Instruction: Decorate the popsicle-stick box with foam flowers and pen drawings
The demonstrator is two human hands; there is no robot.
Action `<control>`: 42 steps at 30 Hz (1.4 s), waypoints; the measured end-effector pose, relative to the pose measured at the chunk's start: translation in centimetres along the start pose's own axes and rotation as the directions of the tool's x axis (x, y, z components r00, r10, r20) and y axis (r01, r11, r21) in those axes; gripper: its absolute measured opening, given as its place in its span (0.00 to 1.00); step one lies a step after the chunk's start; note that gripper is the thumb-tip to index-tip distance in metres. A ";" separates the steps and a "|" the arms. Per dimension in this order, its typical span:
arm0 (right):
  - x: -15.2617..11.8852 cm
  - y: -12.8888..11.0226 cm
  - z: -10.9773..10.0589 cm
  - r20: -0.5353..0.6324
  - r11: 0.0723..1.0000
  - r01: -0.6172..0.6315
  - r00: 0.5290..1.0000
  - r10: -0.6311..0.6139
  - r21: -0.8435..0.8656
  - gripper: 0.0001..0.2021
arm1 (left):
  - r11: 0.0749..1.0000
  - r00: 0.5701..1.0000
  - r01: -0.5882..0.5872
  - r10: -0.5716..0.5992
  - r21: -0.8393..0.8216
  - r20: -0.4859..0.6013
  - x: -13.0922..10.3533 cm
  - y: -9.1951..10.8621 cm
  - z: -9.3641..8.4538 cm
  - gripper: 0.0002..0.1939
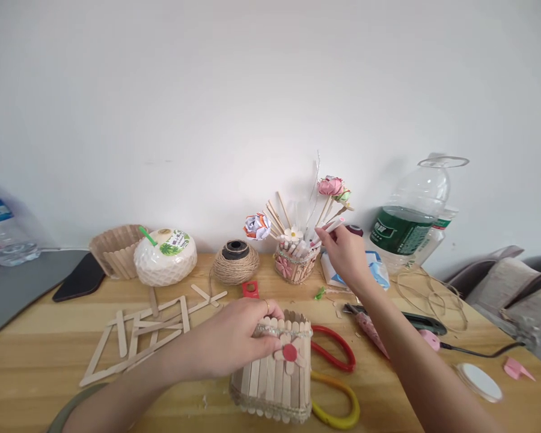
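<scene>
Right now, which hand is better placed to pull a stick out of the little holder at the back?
Probably the right hand: it is already at the small holder, pinching a pink-tipped stick. The left hand grips the stick box nearer the person.

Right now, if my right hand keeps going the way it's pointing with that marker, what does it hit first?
Most likely the small stick holder crowded with skewers and paper flowers. The right hand points the marker up and left toward that bunch, with the tip already close to it. Depth is hard to judge from this one view.
</scene>
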State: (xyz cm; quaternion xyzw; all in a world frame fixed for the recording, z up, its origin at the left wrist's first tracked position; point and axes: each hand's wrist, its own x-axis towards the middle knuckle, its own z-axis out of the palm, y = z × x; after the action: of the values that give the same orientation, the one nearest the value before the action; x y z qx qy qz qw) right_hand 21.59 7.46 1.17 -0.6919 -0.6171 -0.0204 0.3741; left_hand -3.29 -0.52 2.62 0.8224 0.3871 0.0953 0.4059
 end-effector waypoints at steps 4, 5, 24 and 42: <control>0.7 0.7 1.7 0.169 0.997 0.026 0.986 -0.013 -0.076 0.12 | 1.000 1.000 0.002 -0.002 0.010 0.002 0.0 0.2 -0.1 0.09; 0.6 0.9 2.0 0.185 0.996 0.032 0.983 -0.016 -0.085 0.13 | 1.000 1.000 0.002 -0.002 0.013 0.005 0.1 0.2 -0.1 0.09; -1.3 -4.0 1.5 0.137 0.944 0.141 0.985 -0.104 -0.297 0.13 | 1.000 1.000 -0.010 0.009 0.019 0.020 0.0 -0.2 0.0 0.09; -1.0 -3.6 0.6 -0.031 0.967 0.231 0.971 -0.236 -0.106 0.15 | 1.000 1.000 -0.017 0.017 -0.006 -0.009 0.3 -0.7 0.0 0.11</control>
State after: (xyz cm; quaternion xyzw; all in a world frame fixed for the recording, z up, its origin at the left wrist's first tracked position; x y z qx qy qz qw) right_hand 17.98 6.80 2.01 -0.6320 -0.6842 -0.1106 0.3467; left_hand -3.47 -0.10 2.04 0.8241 0.3814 0.1036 0.4058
